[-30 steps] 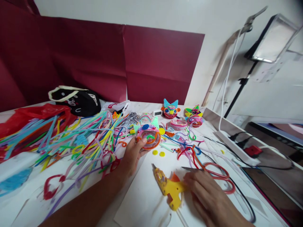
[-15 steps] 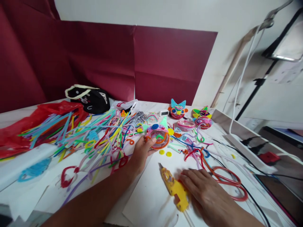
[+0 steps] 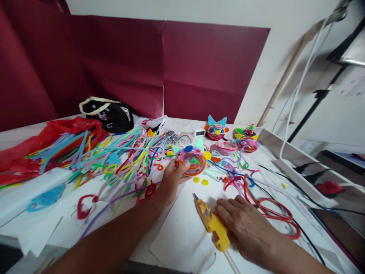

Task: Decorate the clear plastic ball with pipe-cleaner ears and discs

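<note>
My left hand (image 3: 170, 180) is closed on the rim of a round pipe-cleaner face (image 3: 191, 163), held tilted above the table. The face has orange and pink rings, a blue round piece on top, yellow side discs and a pale green pointed ear. My right hand (image 3: 242, 224) lies curled against a yellow glue gun (image 3: 215, 226), its fingers wrapped over the handle side; the fingertips are partly hidden. The nozzle points away, over a white sheet (image 3: 176, 239), and a clear glue stick comes out of the rear. Two small yellow discs (image 3: 200, 180) rest between the face and the gun.
Loose pipe cleaners (image 3: 128, 152) spread across the left, beside a red plastic bag (image 3: 57, 129) and a black bag (image 3: 111, 118). Orange-handled scissors (image 3: 278, 213) lie right. Finished faces (image 3: 216, 129) stand behind. A power strip (image 3: 308, 186) and cables run along the right.
The view has shifted slightly, so most things sit a little further right. Both hands keep their hold, with the face and glue gun nearly unmoved on the table.
</note>
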Available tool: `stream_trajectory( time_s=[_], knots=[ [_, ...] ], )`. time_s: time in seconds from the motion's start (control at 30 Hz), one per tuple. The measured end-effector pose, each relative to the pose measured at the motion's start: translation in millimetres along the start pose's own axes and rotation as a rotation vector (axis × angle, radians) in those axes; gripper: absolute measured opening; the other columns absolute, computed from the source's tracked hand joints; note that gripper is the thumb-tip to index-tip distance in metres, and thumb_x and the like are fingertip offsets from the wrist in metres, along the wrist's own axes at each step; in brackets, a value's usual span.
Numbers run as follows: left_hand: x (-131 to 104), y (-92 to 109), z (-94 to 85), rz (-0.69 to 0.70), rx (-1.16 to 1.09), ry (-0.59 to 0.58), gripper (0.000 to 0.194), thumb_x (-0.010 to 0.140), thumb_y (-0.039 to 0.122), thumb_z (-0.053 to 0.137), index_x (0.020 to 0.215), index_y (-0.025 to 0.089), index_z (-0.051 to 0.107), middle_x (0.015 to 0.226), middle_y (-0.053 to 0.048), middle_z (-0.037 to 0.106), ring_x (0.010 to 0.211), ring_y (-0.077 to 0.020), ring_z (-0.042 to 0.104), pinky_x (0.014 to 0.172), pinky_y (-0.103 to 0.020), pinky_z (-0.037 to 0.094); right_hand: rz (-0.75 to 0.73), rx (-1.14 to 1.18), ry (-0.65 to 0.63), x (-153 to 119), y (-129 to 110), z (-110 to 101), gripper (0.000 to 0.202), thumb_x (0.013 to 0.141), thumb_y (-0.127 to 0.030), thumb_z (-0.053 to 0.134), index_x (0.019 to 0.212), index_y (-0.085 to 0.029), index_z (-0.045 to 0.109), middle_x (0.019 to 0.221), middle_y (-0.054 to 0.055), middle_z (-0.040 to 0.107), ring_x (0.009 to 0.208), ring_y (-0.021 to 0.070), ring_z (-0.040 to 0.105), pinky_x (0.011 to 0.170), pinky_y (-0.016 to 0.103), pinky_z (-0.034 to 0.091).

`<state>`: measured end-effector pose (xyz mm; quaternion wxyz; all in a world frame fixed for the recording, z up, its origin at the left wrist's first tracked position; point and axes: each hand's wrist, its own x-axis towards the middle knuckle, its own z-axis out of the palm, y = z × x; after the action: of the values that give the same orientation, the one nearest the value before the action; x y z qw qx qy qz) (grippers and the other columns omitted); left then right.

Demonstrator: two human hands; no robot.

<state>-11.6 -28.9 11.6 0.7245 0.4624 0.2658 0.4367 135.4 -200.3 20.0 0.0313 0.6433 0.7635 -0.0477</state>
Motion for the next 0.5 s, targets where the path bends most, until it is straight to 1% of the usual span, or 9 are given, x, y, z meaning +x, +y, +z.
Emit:
stream_trajectory(
  time_s=[0.1,0.17,0.23,0.3,0.37,0.43,0.5],
  knots=[
    [0,1,0.7,-0.002,-0.003,0.024,0.042,0.068,0.039,0.079,0.099,0.017,0.061,0.096,-0.007,0.070,0.095,-0.0255,0.068,0.086,-0.048,0.057,-0.005,0.025,0.031,-3,2,1,0.028,0.074,-0.015,0.054,0.101,-0.019,0.061,0.104,0.009,0.065,0.091,0.0280,0.062,0.084,0.048,0.047],
    [0,2,1.3,0.004,-0.001,0.039,0.043,0.067,0.039,0.079,0.099,0.017,0.060,0.097,-0.006,0.070,0.097,-0.0261,0.068,0.085,-0.047,0.057,-0.022,0.048,0.089,-8,4,4,0.030,0.071,-0.012,0.054,0.100,-0.020,0.059,0.103,0.008,0.065,0.091,0.0271,0.061,0.082,0.046,0.049],
    [-1,2,1.8,0.011,0.001,0.036,0.043,0.067,0.040,0.079,0.099,0.018,0.060,0.100,-0.007,0.070,0.097,-0.0262,0.068,0.084,-0.046,0.058,-0.046,0.051,0.172,-14,8,8,0.030,0.073,-0.011,0.052,0.101,-0.021,0.058,0.103,0.008,0.065,0.088,0.0253,0.062,0.079,0.043,0.050],
    [-1,2,2.2,0.016,0.003,0.032,0.044,0.067,0.040,0.079,0.099,0.017,0.059,0.103,-0.008,0.069,0.098,-0.0270,0.068,0.083,-0.046,0.058,-0.088,0.016,0.296,-21,11,11,0.032,0.075,-0.011,0.050,0.104,-0.021,0.057,0.104,0.008,0.065,0.085,0.0234,0.063,0.075,0.039,0.052],
    [-1,2,2.7,0.018,0.004,0.039,0.044,0.066,0.041,0.079,0.097,0.016,0.058,0.105,-0.010,0.069,0.099,-0.0283,0.068,0.081,-0.045,0.059,-0.144,-0.061,0.457,-26,14,11,0.034,0.078,-0.012,0.047,0.110,-0.019,0.055,0.108,0.011,0.065,0.085,0.0225,0.064,0.072,0.036,0.054],
    [-1,2,3.1,0.015,0.006,0.042,0.045,0.066,0.041,0.078,0.097,0.015,0.058,0.106,-0.011,0.069,0.100,-0.0294,0.067,0.079,-0.044,0.059,-0.185,-0.162,0.610,-30,14,8,0.034,0.081,-0.014,0.046,0.115,-0.016,0.054,0.112,0.014,0.065,0.091,0.0235,0.065,0.073,0.034,0.055],
    [-2,2,3.5,0.005,0.009,0.037,0.046,0.066,0.041,0.078,0.099,0.015,0.058,0.107,-0.012,0.069,0.101,-0.0300,0.067,0.076,-0.042,0.060,-0.199,-0.235,0.704,-32,12,4,0.035,0.084,-0.018,0.046,0.118,-0.014,0.055,0.114,0.015,0.065,0.098,0.0248,0.064,0.075,0.034,0.056]
  ],
)
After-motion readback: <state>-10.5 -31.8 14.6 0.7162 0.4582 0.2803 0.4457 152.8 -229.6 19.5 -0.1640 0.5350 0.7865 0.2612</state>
